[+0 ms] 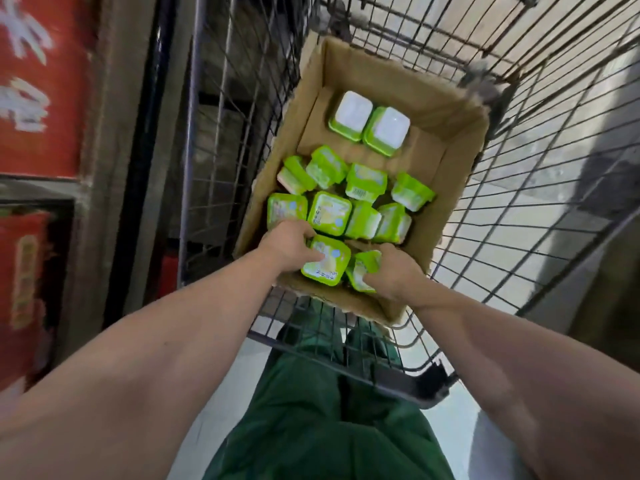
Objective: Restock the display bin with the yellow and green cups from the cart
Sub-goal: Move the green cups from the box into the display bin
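An open cardboard box [460, 157] sits in a wire shopping cart [540, 188] and holds several green and yellow cups, most jumbled at its near end. Two cups [369, 128] lie upside down at the far end, white bottoms up. My left hand [289, 242] grips a cup [327, 263] lying lid up at the box's near edge, thumb across the lid. My right hand [391, 271] curls around a tilted cup [363, 271] right beside it. The display bin is out of view.
Red packaging with white lettering [33, 84] fills shelving on the left, behind a dark metal upright [145, 161]. The cart's handle bar [408, 386] crosses just before my green trousers. Pale floor shows through the cart's wire on the right.
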The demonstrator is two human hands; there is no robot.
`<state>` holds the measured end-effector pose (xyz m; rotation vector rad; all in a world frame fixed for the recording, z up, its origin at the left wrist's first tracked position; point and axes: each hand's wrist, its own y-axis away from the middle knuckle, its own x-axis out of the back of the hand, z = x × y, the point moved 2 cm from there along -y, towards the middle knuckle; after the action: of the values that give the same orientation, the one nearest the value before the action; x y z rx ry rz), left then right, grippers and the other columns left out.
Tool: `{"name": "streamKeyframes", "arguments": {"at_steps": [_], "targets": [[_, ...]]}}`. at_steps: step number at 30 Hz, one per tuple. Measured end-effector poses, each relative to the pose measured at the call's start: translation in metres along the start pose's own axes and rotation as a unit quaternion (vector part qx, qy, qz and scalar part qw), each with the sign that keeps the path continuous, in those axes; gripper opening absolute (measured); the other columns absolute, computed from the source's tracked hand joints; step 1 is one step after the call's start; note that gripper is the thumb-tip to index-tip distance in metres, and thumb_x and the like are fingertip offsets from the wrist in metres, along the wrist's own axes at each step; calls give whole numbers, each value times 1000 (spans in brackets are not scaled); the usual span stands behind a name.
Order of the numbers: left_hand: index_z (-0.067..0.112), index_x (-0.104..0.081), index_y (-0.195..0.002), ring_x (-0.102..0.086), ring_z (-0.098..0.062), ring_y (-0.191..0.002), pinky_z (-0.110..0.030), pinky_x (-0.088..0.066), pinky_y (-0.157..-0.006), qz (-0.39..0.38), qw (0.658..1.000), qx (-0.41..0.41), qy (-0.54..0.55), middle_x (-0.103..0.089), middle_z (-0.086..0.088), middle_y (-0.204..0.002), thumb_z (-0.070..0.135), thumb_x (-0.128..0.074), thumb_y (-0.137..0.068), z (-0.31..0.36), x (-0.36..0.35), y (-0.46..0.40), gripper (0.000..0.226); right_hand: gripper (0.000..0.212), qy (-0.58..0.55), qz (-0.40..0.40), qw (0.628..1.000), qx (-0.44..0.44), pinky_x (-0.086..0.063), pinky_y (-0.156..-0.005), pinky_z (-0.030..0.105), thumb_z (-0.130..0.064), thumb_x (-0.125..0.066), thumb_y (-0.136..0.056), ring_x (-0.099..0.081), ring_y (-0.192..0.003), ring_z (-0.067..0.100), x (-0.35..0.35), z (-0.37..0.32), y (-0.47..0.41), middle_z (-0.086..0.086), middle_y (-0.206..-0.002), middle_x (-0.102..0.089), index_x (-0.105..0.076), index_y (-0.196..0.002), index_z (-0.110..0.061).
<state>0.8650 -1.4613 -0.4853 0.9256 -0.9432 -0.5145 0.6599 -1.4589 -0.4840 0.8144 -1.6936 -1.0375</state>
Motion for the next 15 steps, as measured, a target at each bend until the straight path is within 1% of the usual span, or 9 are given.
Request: {"name": "streamKeyframes", "arguments": {"at_steps": [2,3,5,6,7,8,10,12,15], "targets": [[15,-61,-118,-56,-24,-111,-33,-46,-93,4,999,2,45,-57,-4,-126,40,-73,-80,3,1,5,47,49,-22,6,1000,7,-46,-79,32,-21,-65,-83,-59,-107,33,8,1,6,16,-117,-60,-46,-126,-7],[15,-61,-115,-56,-24,-108,-31,-46,-91,5,998,-1,62,-57,-5,-123,39,-72,-81,4,1,7,43,48,-37,4,999,11,-49,-80,35,-20,-64,-84,-60,-104,34,11,2,9,16,-116,-61,-46,-127,-6],[13,-59,-110,-55,-22,-99,-28,-44,-82,13,996,-11,89,-57,-5,-111,35,-70,-83,7,5,14,36,45,-116,-6,993,7,-55,-82,45,-16,-63,-86,-63,-100,38,18,6,17,17,-116,-59,-47,-127,-5],[14,-57,-106,-54,-21,-91,-27,-42,-76,17,995,-15,99,-56,-4,-102,34,-68,-85,10,9,19,31,45,-174,-9,985,-2,-57,-78,48,-14,-62,-87,-64,-99,38,21,9,22,17,-117,-59,-48,-129,-6],[14,-54,-100,-51,-19,-83,-27,-40,-70,19,993,-18,111,-54,-1,-91,34,-66,-87,12,14,25,27,46,-230,-11,973,-9,-59,-72,46,-13,-63,-88,-64,-98,35,24,12,27,15,-120,-58,-48,-131,-9],[14,-50,-96,-49,-17,-74,-28,-38,-63,20,991,-17,130,-49,1,-81,35,-64,-89,15,19,32,26,48,-278,-16,960,-17,-59,-64,40,-13,-63,-88,-64,-100,32,27,14,33,14,-124,-58,-48,-134,-12],[13,-46,-93,-43,-15,-61,-29,-34,-55,24,983,-13,182,-45,0,-71,37,-58,-92,18,25,47,27,44,-359,-30,933,-14,-56,-57,31,-12,-62,-90,-63,-105,30,34,12,46,12,-129,-56,-50,-132,-14],[11,-47,-96,-45,-20,-63,-30,-38,-58,29,958,-9,287,-46,-5,-73,41,-56,-92,20,31,66,31,33,-425,-38,904,5,-57,-56,30,-6,-60,-91,-65,-96,29,46,5,62,15,-126,-57,-52,-123,-8],[16,-47,-101,-54,-23,-90,-39,-54,-73,55,880,1,471,-51,-7,-101,36,-56,-93,23,37,104,23,27,-478,-77,874,53,-56,-47,24,1,-52,-94,-67,-70,19,64,-13,99,12,-108,-61,-49,-120,-9]]}}
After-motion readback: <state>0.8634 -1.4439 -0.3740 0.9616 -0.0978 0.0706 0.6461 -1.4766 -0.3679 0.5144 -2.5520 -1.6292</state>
